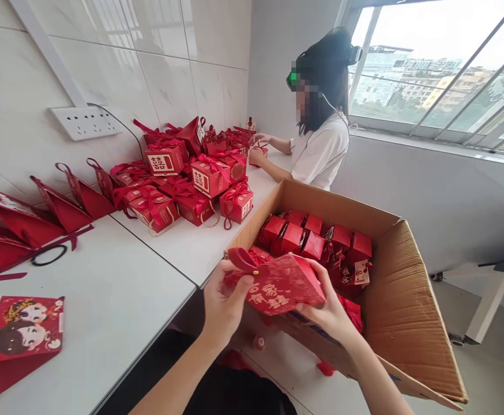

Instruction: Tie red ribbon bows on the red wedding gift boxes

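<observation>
Between my two hands is a red gift box (273,288) with gold characters, a ribbon loop and a small gold stud at its top. My left hand (226,300) pinches the loop end, thumb beside the stud. At the box's wider end, my right hand (327,305) grips the base with the thumb in front. Both hands hold it tilted at the near side of an open cardboard box (401,276). Inside that carton lie several red gift boxes (293,236) packed together.
A white table (117,311) runs along the tiled wall, bearing a pile of red gift boxes (165,161), a row of red boxes with loops (57,207), a black ring (48,255) and a printed box (22,328). A co-worker (321,127) handles a red box beyond the carton.
</observation>
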Demonstrator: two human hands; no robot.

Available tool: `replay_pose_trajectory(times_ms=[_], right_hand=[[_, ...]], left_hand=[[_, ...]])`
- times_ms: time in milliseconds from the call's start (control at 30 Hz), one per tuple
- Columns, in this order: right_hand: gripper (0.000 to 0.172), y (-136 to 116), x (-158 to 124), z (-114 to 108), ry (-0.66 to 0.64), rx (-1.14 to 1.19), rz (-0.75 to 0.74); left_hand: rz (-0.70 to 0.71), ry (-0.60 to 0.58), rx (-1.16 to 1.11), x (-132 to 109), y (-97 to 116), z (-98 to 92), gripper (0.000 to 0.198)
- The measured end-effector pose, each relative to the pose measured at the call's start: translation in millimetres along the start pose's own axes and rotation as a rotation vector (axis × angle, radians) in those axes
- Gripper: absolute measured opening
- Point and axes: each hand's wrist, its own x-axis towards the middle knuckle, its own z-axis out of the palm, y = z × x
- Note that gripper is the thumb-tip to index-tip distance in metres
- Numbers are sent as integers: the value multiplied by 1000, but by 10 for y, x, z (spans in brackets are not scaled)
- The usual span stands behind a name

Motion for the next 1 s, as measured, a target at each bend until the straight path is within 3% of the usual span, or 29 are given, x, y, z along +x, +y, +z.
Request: replay_pose_trajectory(times_ms=[100, 167, 233, 333, 400, 533, 700, 1000], right_hand=[[73, 60, 116, -341, 144, -122, -42], [72, 118, 231, -603, 263, -224, -39], [73, 198, 373, -854, 340, -377, -20], [73, 397, 622, -1112, 357, -650, 25], [69, 589, 794, -1171, 304, -759, 47], [59, 1032, 1066, -1057, 172, -903, 81], [59, 1401, 1209, -754, 136, -988, 105], [62, 1404, 1361, -503, 40, -1212, 215]], left_hand=[[128, -228, 285, 132, -120, 17, 43], [173, -268, 658, 207, -277, -69, 47], [132, -297, 997, 245, -475, -185, 46], [97, -383, 1224, 231, -756, -312, 51], [129, -388, 1277, 202, -884, -338, 52], [173, -352, 1315, 169, -988, -333, 58], [133, -435, 1319, 162, -946, -383, 70], [64, -467, 1314, 171, -928, -371, 80]])
